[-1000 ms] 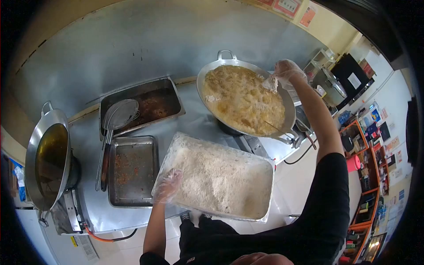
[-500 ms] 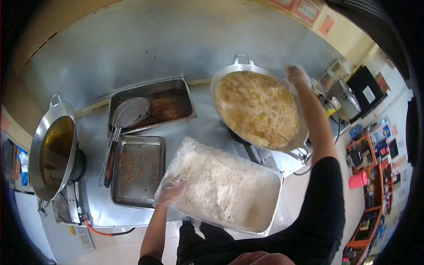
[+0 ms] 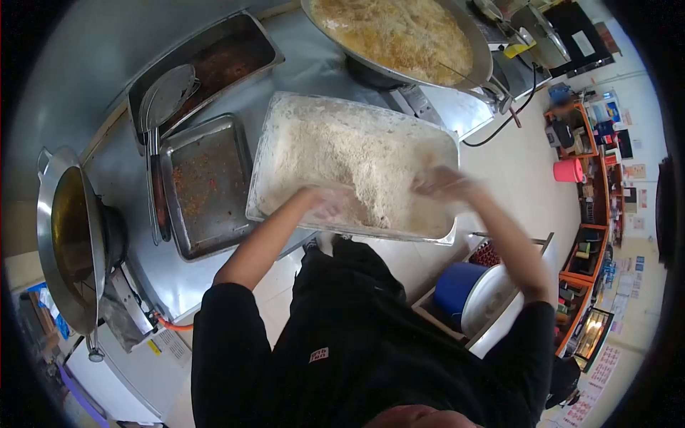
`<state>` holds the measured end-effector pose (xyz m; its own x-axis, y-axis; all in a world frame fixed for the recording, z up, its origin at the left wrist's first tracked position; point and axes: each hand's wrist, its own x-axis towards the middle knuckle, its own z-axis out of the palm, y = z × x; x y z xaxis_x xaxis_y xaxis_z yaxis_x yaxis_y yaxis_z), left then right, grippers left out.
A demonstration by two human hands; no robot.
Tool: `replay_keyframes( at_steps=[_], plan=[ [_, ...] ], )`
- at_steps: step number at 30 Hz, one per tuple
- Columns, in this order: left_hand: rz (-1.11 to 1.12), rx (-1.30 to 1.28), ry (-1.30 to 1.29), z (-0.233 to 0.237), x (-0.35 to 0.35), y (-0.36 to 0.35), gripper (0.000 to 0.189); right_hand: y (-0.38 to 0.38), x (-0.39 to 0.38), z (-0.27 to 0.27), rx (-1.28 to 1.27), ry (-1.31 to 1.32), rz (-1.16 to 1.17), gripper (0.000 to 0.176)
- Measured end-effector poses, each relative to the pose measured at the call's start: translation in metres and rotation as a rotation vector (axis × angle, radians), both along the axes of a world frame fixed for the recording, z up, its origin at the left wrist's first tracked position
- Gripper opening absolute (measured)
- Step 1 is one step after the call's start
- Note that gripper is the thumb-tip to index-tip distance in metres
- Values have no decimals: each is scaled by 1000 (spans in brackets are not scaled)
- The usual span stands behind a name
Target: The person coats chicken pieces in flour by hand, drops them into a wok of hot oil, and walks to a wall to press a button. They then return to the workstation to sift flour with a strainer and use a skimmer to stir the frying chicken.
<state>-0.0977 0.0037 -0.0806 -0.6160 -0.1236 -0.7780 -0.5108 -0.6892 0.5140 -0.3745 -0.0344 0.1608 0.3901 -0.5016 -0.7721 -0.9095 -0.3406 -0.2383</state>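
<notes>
L hand (image 3: pixel 330 200) low over tub (image 3: pixel 265 178), fingers spread; R hand (image 3: pixel 444 183) over its R side, blurred; both forearms angled inward.

At one o'clock, the top edge cuts off the wok (image 3: pixel 399 39). The right hand (image 3: pixel 444 183), at three o'clock in the powder tray (image 3: pixel 457 153), is blurred; the left hand (image 3: pixel 328 200) blurs too.

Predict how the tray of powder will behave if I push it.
The tray looks stiff and is likely heavy, given its broad load of powder. Pushed outward, it may tip, since its near edge seems to overhang the counter.
</notes>
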Motion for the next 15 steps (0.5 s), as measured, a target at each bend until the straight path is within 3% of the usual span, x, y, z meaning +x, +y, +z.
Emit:
replay_keyframes(
  at_steps=[1,4,5,8,9,10,11,13,15],
  plan=[
    [0,23,88,-8,-16,0,79,13,18,-35,-3,-13,32,43],
    [-75,-337,85,21,-48,0,73,56,41,-93,34,-218,-81,47],
    [22,-354,136,24,-46,0,67,66,47,-105,47,-234,-46,49],
    [305,-228,298,15,-43,-1,49,67,48,-148,-107,-192,451,39],
    [404,-68,361,-14,-45,-2,42,63,46,-157,-191,-159,648,34],
    [505,94,424,-29,-45,-3,35,65,45,-143,-219,-205,209,30],
    [505,73,402,-23,-40,-1,33,67,45,-127,-270,-355,-242,26],
    [516,31,360,8,-21,4,28,56,30,-126,-535,-462,-133,35],
    [279,-350,178,71,-2,5,32,52,31,-99,-779,-499,176,35]
  ],
)
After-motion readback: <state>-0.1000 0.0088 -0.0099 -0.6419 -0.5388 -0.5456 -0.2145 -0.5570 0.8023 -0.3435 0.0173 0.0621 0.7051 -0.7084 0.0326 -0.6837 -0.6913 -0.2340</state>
